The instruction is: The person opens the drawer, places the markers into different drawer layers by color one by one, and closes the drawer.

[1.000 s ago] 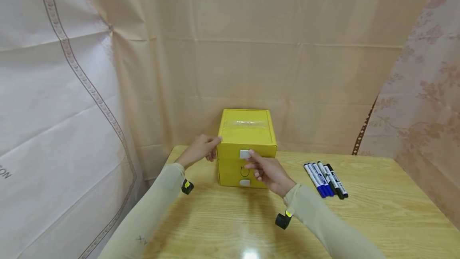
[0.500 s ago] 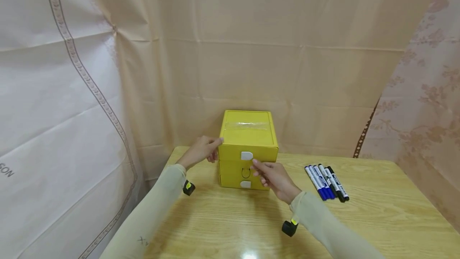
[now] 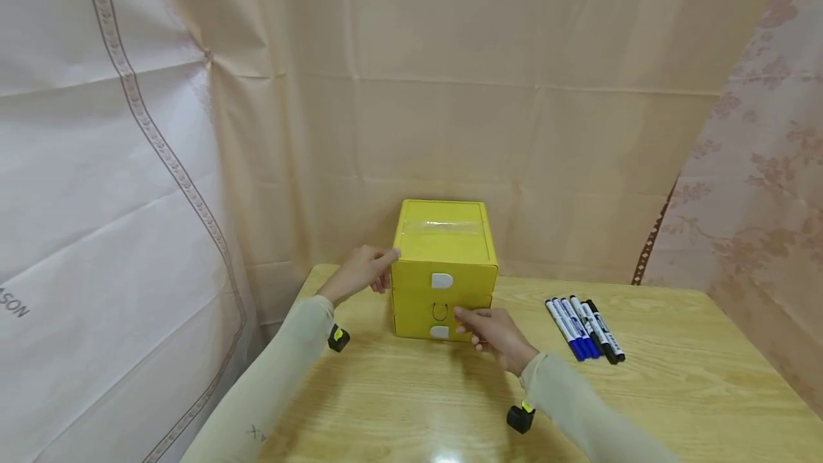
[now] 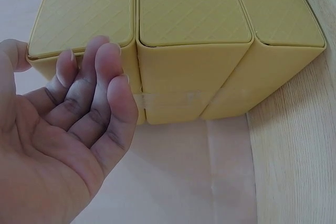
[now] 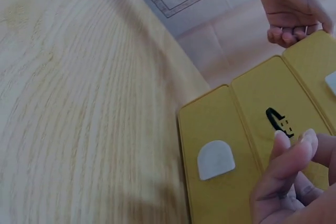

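A yellow three-tier drawer box point(image 3: 445, 234) stands at the far side of the table, its drawers flush. White tabs mark the top drawer point(image 3: 411, 275) and bottom drawer point(image 3: 411, 327); a black U-shaped mark point(image 3: 440, 312) is on the middle one. My left hand point(image 3: 363, 269) rests against the upper left edge, thumb at the corner and fingers bent along the side point(image 4: 100, 11). In front of the middle drawer, right of the mark, hovers my right hand point(image 3: 498, 334). Its thumb and fingers are loosely bent with nothing seen between them point(image 5: 294, 166).
Several whiteboard markers lie side by side to the right of the box, some with blue caps point(image 3: 581, 349) and others with black point(image 3: 611, 349). Cloth curtains point(image 3: 450, 127) hang behind and beside the wooden table point(image 3: 398, 399).
My right hand has come away from the top drawer's white tab and moved down to the middle drawer's height. The left hand stays at the box's edge.
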A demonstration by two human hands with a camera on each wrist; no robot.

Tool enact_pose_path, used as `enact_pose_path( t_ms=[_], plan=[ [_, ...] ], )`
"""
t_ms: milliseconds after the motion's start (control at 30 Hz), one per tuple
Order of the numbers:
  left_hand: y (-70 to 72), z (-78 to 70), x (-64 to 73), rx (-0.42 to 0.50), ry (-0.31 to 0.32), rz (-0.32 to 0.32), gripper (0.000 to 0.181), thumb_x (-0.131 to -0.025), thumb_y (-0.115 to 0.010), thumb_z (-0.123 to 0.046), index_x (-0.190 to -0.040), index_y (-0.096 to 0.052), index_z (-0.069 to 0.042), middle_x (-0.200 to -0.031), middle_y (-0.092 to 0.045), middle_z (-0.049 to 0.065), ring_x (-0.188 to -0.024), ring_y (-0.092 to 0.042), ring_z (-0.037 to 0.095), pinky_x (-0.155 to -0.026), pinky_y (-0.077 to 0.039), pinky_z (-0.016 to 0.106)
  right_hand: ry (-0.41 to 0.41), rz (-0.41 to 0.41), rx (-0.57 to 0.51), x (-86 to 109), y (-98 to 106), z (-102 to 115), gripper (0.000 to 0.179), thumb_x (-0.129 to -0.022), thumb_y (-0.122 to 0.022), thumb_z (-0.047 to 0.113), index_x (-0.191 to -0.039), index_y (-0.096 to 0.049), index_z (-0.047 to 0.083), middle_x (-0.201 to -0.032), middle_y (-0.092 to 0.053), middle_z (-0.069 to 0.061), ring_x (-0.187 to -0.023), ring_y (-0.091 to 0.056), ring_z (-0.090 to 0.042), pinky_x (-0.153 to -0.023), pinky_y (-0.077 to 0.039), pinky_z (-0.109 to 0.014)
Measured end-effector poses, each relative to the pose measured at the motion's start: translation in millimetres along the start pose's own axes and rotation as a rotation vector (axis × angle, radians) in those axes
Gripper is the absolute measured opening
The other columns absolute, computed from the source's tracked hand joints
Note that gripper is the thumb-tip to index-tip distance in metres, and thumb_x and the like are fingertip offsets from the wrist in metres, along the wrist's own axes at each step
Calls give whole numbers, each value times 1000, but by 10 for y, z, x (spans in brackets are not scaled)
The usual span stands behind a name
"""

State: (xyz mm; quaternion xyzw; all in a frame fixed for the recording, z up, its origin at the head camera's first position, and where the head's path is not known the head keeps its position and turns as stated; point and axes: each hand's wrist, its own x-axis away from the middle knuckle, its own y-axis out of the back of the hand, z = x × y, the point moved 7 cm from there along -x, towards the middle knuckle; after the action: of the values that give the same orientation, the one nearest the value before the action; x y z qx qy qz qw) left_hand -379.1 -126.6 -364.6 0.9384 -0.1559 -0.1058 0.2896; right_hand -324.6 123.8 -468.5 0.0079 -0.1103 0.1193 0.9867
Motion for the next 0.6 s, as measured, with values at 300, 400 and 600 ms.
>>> enact_pose_path(
  t_ms=[300, 400, 600],
  plan=[
    [-32, 25, 31, 1, 6, 29, 55, -108, -48, -49, -78, -68, -7, -73, -69, 12, -63, -68, 25, -66, -60, 44, -10, 98, -31, 10, -121, -115, 47, -101, -69, 34, -118, -69, -9, -93, -73, -6, -57, -49, -1, -53, -44, -15],
    [-27, 4, 28, 0, -2, 27, 55, -108, -48, -48, -79, -68, -6, -73, -69, 12, -62, -67, 25, -66, -60, 45, 3, 106, -33, 12, -148, -98, 40, -101, -69, 29, -118, -70, -8, -93, -74, -6, -57, -49, -1, -53, -44, -14],
    [-7, -34, 22, -3, -17, 15, 56, -108, -48, -49, -78, -68, -6, -73, -70, 14, -62, -67, 26, -64, -60, 42, 22, 112, -10, 10, -194, -41, 40, -103, -66, 24, -122, -67, -11, -92, -74, -6, -59, -49, -1, -54, -44, -15]
  ],
)
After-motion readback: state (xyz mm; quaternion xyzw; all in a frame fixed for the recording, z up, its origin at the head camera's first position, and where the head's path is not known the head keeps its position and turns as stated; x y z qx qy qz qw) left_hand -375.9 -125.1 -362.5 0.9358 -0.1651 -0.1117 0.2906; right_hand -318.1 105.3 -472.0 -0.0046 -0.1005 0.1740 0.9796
